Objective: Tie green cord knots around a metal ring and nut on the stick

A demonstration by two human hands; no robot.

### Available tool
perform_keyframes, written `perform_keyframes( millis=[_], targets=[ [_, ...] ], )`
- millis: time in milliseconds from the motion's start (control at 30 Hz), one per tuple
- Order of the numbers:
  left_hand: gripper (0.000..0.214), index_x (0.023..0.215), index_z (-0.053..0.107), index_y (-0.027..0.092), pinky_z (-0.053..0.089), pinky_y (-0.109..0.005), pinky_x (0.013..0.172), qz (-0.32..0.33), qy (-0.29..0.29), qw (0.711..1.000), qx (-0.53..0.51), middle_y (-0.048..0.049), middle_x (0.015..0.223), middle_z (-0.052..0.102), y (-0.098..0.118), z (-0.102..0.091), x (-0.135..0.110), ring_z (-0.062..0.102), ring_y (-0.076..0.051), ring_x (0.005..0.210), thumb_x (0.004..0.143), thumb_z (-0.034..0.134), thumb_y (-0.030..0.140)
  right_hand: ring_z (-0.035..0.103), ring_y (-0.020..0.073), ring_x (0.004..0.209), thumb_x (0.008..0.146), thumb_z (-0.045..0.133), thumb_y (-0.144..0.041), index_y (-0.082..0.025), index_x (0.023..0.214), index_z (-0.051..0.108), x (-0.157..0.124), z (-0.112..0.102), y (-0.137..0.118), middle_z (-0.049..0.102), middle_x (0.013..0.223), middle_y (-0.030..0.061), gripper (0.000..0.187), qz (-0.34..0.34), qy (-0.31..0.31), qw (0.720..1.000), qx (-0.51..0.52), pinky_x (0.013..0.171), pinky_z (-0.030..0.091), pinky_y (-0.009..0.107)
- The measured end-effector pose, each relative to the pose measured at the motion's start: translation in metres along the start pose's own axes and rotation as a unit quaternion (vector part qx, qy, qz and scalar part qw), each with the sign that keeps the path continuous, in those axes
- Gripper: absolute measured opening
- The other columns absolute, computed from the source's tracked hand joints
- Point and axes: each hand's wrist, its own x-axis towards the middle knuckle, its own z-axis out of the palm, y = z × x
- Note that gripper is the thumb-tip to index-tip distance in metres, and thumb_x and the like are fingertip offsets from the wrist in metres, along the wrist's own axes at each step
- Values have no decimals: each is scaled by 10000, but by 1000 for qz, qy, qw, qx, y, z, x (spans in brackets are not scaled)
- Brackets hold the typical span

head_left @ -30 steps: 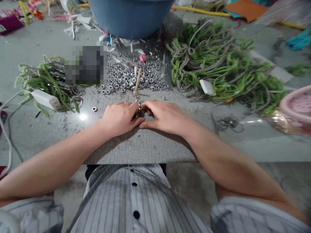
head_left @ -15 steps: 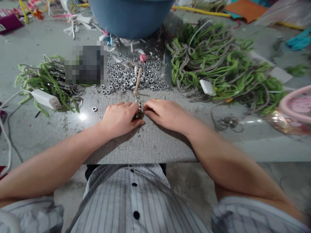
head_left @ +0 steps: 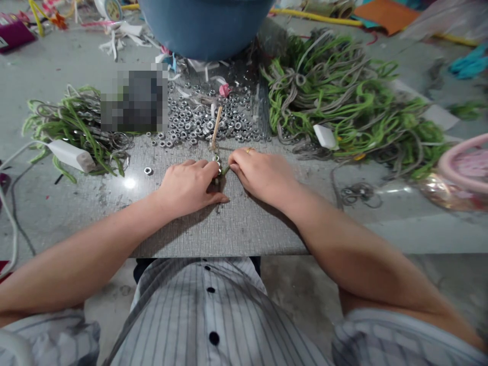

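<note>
My left hand (head_left: pixel 186 185) rests on the table, its fingers curled over a short green cord with small metal nuts (head_left: pixel 217 159) along it. The thumb of that hand lies a little apart, and much of the cord is hidden under the fingers. Just to the right, my right hand (head_left: pixel 261 175) is closed in a pinch on the end of the green cord (head_left: pixel 225 170), which spans the gap between both hands. A thin wooden stick (head_left: pixel 216 127) touches the work at its far end. Beyond it lies a spread of loose metal nuts (head_left: pixel 186 124).
A blue basin (head_left: pixel 206 30) stands at the back. Green and grey cords lie in a big heap (head_left: pixel 354 96) to the right and a smaller bundle (head_left: pixel 72 122) to the left, by a white plug-like block (head_left: pixel 72 155). One nut (head_left: pixel 148 171) sits alone left of my hands.
My right hand has moved slightly up and right, drawing the green cord end out between the hands. The left thumb has opened away from its fingers a little.
</note>
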Motion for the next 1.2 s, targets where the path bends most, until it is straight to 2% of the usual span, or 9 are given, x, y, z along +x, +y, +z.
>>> perform_keyframes(
  millis=[400, 500, 600, 667, 733, 833, 900, 1067, 1200],
  targets=[
    [556, 1127, 577, 194, 456, -312, 690, 15, -10, 1000, -4, -99, 1016, 693, -3, -3, -2, 656, -286, 948, 787, 648, 627, 587, 206, 779, 953, 395, -225, -183, 1004, 618, 1, -3, 1, 678, 989, 88, 232, -2, -21, 999, 34, 559, 237, 305],
    [531, 1131, 571, 188, 446, -293, 648, 17, 5, 999, -44, -88, 979, 699, -6, -5, -2, 663, -254, 862, 834, 575, 628, 590, 210, 796, 942, 406, -232, -185, 999, 625, -1, -3, 3, 672, 979, 84, 232, -20, -16, 998, 49, 572, 262, 303],
    [487, 1071, 572, 186, 410, -266, 589, 8, 29, 994, -109, -52, 839, 688, -12, -5, 0, 643, -199, 719, 919, 411, 620, 590, 216, 818, 926, 420, -232, -174, 1016, 632, -4, -3, 4, 663, 1004, 98, 238, -41, 17, 997, 65, 598, 306, 305],
    [500, 995, 574, 189, 392, -262, 572, 1, 52, 987, -151, -32, 744, 652, -17, -5, 2, 613, -178, 658, 955, 308, 610, 594, 218, 830, 924, 420, -236, -171, 1023, 643, -6, -3, 3, 662, 1023, 103, 252, -68, 43, 994, 78, 627, 339, 309],
    [520, 909, 564, 194, 390, -263, 579, 1, 70, 979, -189, -24, 705, 616, -20, -4, 4, 587, -166, 643, 971, 245, 601, 602, 209, 831, 926, 411, -236, -175, 1012, 660, -7, -3, 1, 671, 1035, 101, 270, -130, 52, 986, 95, 661, 363, 311],
    [534, 803, 526, 203, 405, -277, 604, 5, 87, 967, -240, -23, 678, 577, -23, -4, 5, 550, -158, 637, 975, 210, 598, 613, 188, 802, 928, 412, -233, -180, 988, 685, -9, -3, -2, 700, 990, 83, 285, -242, 29, 962, 120, 683, 375, 308],
    [531, 772, 512, 207, 421, -291, 627, 8, 94, 959, -269, -26, 677, 567, -24, -4, 5, 531, -156, 634, 979, 204, 587, 613, 179, 769, 930, 429, -253, -183, 958, 694, -10, -1, -3, 713, 911, 67, 276, -279, 7, 952, 126, 675, 371, 303],
    [536, 784, 526, 207, 421, -284, 578, -3, 91, 940, -330, -25, 688, 567, -25, -4, 5, 496, -141, 597, 974, 220, 603, 583, 161, 674, 971, 408, -312, -184, 958, 702, -12, 3, -6, 717, 794, 53, 321, -265, 2, 959, 104, 645, 342, 303],
    [516, 804, 526, 200, 424, -273, 558, 11, 109, 933, -344, -30, 712, 567, -25, -2, 4, 500, -132, 590, 977, 233, 589, 569, 168, 653, 1000, 366, -275, -220, 1143, 686, -14, 4, -18, 698, 737, 38, 354, -276, 27, 960, 44, 611, 305, 313]
  ],
)
